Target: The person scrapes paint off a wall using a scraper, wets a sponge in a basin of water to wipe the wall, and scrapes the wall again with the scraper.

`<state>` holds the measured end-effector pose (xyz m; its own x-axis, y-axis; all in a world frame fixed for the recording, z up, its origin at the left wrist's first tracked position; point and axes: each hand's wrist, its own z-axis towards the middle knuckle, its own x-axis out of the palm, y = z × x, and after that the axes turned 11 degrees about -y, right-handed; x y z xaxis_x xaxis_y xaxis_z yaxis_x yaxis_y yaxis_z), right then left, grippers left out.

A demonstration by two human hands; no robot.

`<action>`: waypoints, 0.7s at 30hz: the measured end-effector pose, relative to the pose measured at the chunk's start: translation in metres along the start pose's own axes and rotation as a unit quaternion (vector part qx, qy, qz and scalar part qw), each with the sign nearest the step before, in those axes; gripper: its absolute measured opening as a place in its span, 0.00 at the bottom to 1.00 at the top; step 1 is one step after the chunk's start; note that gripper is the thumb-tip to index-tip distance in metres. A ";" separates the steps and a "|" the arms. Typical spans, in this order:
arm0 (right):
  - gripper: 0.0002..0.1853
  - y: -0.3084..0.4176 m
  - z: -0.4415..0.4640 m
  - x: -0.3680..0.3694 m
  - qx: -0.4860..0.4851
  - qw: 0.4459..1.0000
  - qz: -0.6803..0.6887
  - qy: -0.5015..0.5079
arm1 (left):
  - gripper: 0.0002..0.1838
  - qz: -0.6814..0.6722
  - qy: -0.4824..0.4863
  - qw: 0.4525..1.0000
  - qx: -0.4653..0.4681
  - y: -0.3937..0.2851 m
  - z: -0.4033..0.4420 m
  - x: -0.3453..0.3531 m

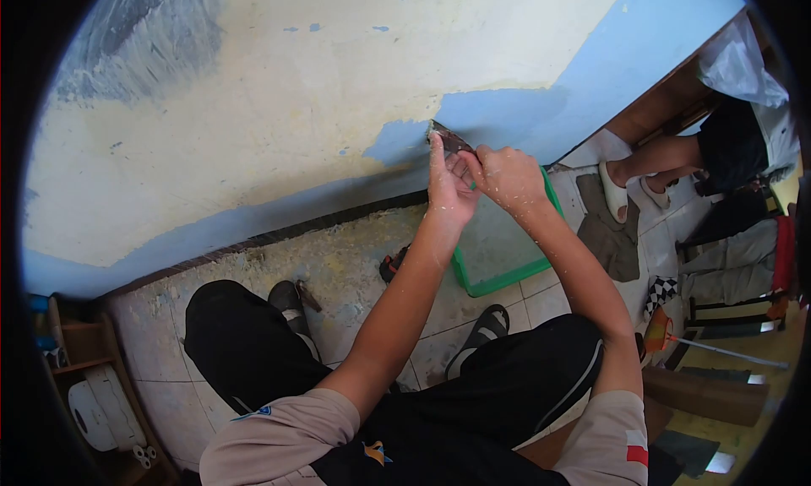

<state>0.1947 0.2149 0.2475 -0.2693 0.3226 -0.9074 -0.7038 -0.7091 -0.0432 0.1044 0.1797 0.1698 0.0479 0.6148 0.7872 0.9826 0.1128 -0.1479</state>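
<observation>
A paint scraper [454,140] with a dark, dirty metal blade meets the wall [338,81] at a patch of blue paint. My right hand [511,178] is closed around its handle, of which only a small green bit shows. Palm up, my left hand [450,186] holds the blade, its thumb lying along the edge and its fingers partly behind the tool. Pale flakes cling to both hands and forearms. Much of the blue paint is off the wall, leaving a cream surface, with blue around the edges.
Below my hands lies a green-rimmed tray or screen [507,281] on the tiled floor. Paint debris [338,254] lies along the wall's foot. Another person's legs [663,158] and a grey cloth [610,228] are at right. A wooden shelf [80,325] stands at lower left.
</observation>
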 end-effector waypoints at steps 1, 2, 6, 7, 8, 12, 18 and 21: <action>0.23 0.001 -0.002 -0.001 0.005 1.000 -0.001 -0.002 | 0.31 -0.005 0.001 1.000 0.011 0.000 0.000 -0.001; 0.23 0.003 -0.003 -0.002 0.008 1.000 0.004 0.005 | 0.31 0.000 0.013 1.000 0.018 0.000 0.004 -0.005; 0.23 0.007 -0.003 -0.006 0.023 0.999 0.013 0.024 | 0.31 0.007 0.003 1.000 -0.026 -0.007 -0.005 -0.004; 0.23 0.007 -0.002 -0.007 0.027 0.999 0.013 0.023 | 0.31 0.010 0.004 1.000 -0.027 -0.008 -0.007 -0.002; 0.23 0.006 -0.001 -0.007 0.024 0.999 0.020 0.028 | 0.30 -0.001 -0.018 0.999 -0.035 -0.007 -0.010 -0.001; 0.23 0.003 0.000 -0.006 0.027 0.998 0.028 0.040 | 0.32 0.008 -0.043 0.999 -0.024 -0.005 -0.011 0.003; 0.25 0.014 0.011 0.011 -0.020 0.999 0.042 0.020 | 0.32 -0.066 0.042 0.997 -0.010 -0.016 -0.005 -0.011; 0.26 0.034 0.015 0.021 -0.026 0.995 0.086 0.032 | 0.33 -0.036 -0.027 0.999 0.009 -0.038 -0.022 -0.017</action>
<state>0.1550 0.2072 0.2334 -0.3390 0.1539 -0.9281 -0.6156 -0.7823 0.0951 0.0707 0.1478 0.1757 -0.0337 0.6463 0.7624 0.9796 0.1725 -0.1029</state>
